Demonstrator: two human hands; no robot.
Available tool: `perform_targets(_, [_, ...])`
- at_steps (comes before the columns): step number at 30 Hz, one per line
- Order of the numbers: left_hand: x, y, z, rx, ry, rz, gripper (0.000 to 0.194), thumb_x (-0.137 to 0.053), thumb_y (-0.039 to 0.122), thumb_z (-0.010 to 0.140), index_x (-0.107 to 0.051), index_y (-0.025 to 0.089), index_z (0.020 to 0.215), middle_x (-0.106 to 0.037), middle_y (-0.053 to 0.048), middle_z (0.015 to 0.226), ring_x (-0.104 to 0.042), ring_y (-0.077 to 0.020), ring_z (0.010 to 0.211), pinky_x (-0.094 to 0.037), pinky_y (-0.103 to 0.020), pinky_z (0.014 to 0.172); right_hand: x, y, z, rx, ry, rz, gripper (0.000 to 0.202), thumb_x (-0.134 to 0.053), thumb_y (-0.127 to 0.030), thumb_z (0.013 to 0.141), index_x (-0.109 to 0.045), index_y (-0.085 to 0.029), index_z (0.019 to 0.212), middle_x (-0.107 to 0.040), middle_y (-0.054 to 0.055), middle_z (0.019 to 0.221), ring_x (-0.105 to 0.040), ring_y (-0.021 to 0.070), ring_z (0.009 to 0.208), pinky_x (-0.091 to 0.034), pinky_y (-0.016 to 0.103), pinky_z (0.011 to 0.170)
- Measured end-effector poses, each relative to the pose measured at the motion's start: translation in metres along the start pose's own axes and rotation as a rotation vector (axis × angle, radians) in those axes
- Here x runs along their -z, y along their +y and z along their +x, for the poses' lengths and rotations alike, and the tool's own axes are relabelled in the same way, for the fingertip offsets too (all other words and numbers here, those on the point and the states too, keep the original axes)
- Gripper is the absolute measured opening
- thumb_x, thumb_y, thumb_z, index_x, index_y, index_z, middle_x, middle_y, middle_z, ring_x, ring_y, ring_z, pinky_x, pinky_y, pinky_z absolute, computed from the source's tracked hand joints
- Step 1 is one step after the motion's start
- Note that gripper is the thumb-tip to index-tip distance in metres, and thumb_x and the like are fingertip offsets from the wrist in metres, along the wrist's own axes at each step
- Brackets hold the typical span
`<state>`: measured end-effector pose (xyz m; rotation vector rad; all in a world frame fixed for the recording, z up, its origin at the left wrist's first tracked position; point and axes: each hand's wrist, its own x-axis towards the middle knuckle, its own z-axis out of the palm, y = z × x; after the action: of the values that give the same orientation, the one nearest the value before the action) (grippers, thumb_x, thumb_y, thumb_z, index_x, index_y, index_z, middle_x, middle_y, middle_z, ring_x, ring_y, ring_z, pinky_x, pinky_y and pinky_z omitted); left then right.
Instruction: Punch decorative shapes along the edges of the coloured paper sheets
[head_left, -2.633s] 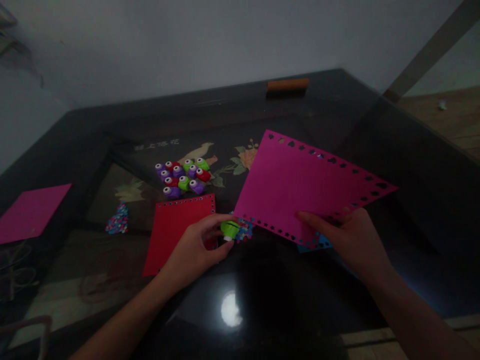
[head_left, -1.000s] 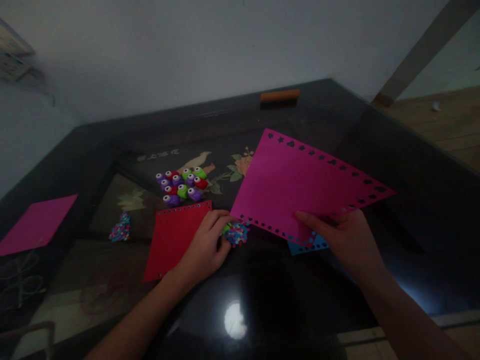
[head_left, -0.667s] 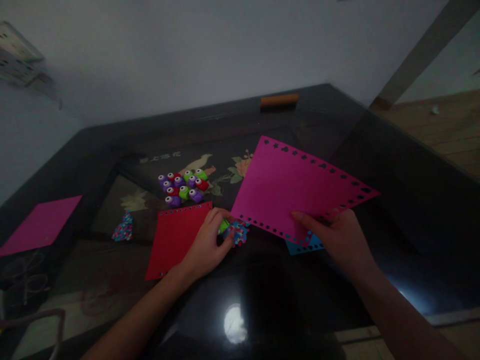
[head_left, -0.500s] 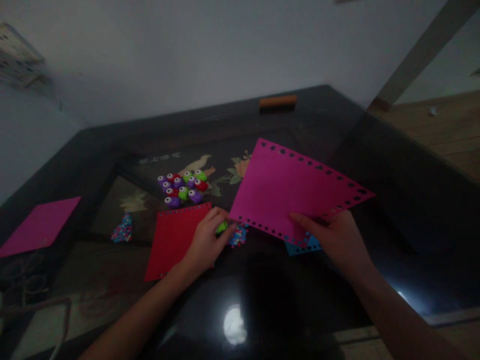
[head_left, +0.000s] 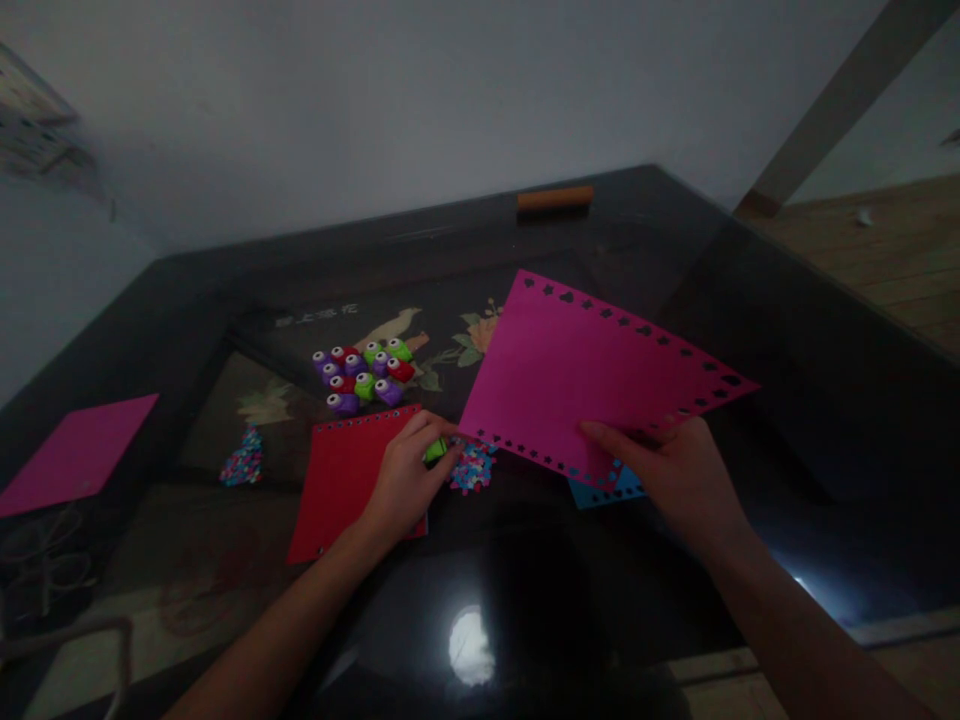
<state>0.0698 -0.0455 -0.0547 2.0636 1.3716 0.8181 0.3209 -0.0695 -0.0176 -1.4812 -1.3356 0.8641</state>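
My right hand (head_left: 675,475) grips the lower right part of a pink sheet (head_left: 562,370), thumb on top. Punched shapes line three of its edges. My left hand (head_left: 416,470) is closed round a small green punch (head_left: 435,449) beside the sheet's left corner, above the right side of a red sheet (head_left: 345,480). Colourful paper bits (head_left: 472,468) lie just right of that hand. Part of a blue sheet (head_left: 606,493) shows beneath the pink one. Several purple, red and green punches (head_left: 364,377) stand grouped behind the red sheet.
Another pink sheet (head_left: 79,453) lies at the far left of the dark glossy table (head_left: 480,245). A second pile of paper bits (head_left: 243,460) is left of the red sheet. Near the back edge rests an orange-brown roll (head_left: 555,198). Cables lie at the lower left.
My left hand has shifted slightly left with the green punch, showing more of the paper bits. The held pink sheet has moved very slightly right.
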Motion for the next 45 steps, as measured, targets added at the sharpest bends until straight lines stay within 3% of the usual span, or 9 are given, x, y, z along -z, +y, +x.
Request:
perform_targets(8, [0.007, 0.003, -0.004, 0.091, 0.000, -0.080, 0.028, -0.046, 0.004, 0.071, -0.050, 0.019, 0.095, -0.052, -0.002, 0.091, -0.053, -0.0183, 0.086, -0.044, -0.031, 0.077, 0.000, 0.006, 0.004, 0.002, 0.003, 0.065, 0.019, -0.065, -0.038, 0.077, -0.070, -0.021, 0.084, -0.073, 0.005, 0.090, -0.067, 0.0235, 0.085, -0.052, 0.040, 0.080])
perform_targets(11, [0.010, 0.003, -0.007, 0.135, -0.058, -0.140, 0.021, -0.045, 0.011, 0.079, -0.046, 0.019, 0.098, -0.051, -0.002, 0.090, -0.052, -0.0172, 0.080, -0.045, -0.030, 0.071, 0.001, 0.009, 0.006, 0.004, 0.016, 0.054, 0.022, -0.062, -0.040, 0.079, -0.070, -0.020, 0.080, -0.073, 0.004, 0.082, -0.067, 0.0224, 0.079, -0.053, 0.038, 0.074])
perform_targets(14, [0.012, 0.006, -0.008, 0.120, -0.088, -0.178, 0.015, -0.046, 0.021, 0.087, -0.047, 0.020, 0.102, -0.056, -0.005, 0.099, -0.055, -0.0190, 0.089, -0.046, -0.032, 0.078, 0.001, 0.012, 0.008, 0.006, 0.043, 0.068, 0.023, -0.063, -0.041, 0.078, -0.071, -0.020, 0.082, -0.073, 0.004, 0.083, -0.066, 0.0221, 0.078, -0.053, 0.039, 0.074])
perform_targets(20, [0.017, 0.016, -0.009, 0.106, -0.138, -0.148, 0.018, -0.048, 0.031, 0.089, -0.053, 0.020, 0.103, -0.064, -0.006, 0.102, -0.060, -0.0214, 0.093, -0.046, -0.032, 0.080, 0.003, 0.019, 0.012, -0.040, 0.093, 0.172, 0.031, -0.069, -0.039, 0.072, -0.069, -0.016, 0.092, -0.073, 0.008, 0.089, -0.068, 0.0227, 0.074, -0.055, 0.039, 0.068])
perform_targets(25, [0.020, 0.023, -0.011, 0.008, -0.100, -0.131, 0.014, -0.056, 0.031, 0.084, -0.060, 0.020, 0.093, -0.064, -0.004, 0.093, -0.060, -0.0197, 0.086, -0.046, -0.029, 0.073, 0.022, 0.018, 0.018, -0.043, 0.160, 0.293, 0.030, -0.072, -0.036, 0.069, -0.068, -0.017, 0.092, -0.073, 0.006, 0.088, -0.068, 0.0201, 0.072, -0.056, 0.036, 0.068])
perform_targets(29, [0.022, 0.032, -0.004, 0.007, -0.086, -0.092, 0.014, -0.061, 0.032, 0.081, -0.065, 0.020, 0.087, -0.063, -0.001, 0.076, -0.054, -0.0148, 0.064, -0.039, -0.024, 0.056, 0.050, 0.020, 0.021, -0.109, 0.194, 0.427, 0.023, -0.074, -0.034, 0.067, -0.069, -0.020, 0.084, -0.073, 0.001, 0.076, -0.066, 0.0158, 0.060, -0.054, 0.029, 0.060])
perform_targets(35, [0.008, 0.037, 0.036, 0.035, -0.085, -0.219, 0.017, -0.061, 0.033, 0.080, -0.065, 0.018, 0.087, -0.057, 0.002, 0.064, -0.046, -0.0111, 0.052, -0.034, -0.022, 0.049, 0.080, 0.039, 0.021, -0.335, 0.113, 0.497, 0.019, -0.078, -0.028, 0.064, -0.068, -0.019, 0.078, -0.071, 0.001, 0.064, -0.064, 0.0154, 0.050, -0.053, 0.026, 0.051])
perform_targets(38, [-0.012, 0.034, 0.068, 0.114, -0.109, -0.392, 0.020, -0.061, 0.032, 0.080, -0.063, 0.016, 0.091, -0.062, -0.001, 0.074, -0.048, -0.0085, 0.048, -0.038, -0.022, 0.047, 0.083, 0.045, 0.020, -0.355, 0.069, 0.455, 0.022, -0.077, -0.026, 0.065, -0.068, -0.018, 0.083, -0.072, 0.002, 0.066, -0.065, 0.0176, 0.052, -0.054, 0.028, 0.052])
perform_targets(45, [-0.062, 0.026, 0.144, 0.131, -0.075, -0.329, 0.023, -0.061, 0.012, 0.078, -0.060, 0.012, 0.102, -0.068, -0.007, 0.090, -0.060, -0.0091, 0.057, -0.049, -0.023, 0.057, 0.081, 0.052, 0.022, -0.412, -0.049, 0.330, 0.020, -0.072, -0.028, 0.069, -0.064, -0.017, 0.083, -0.071, 0.003, 0.068, -0.066, 0.0178, 0.054, -0.054, 0.028, 0.050])
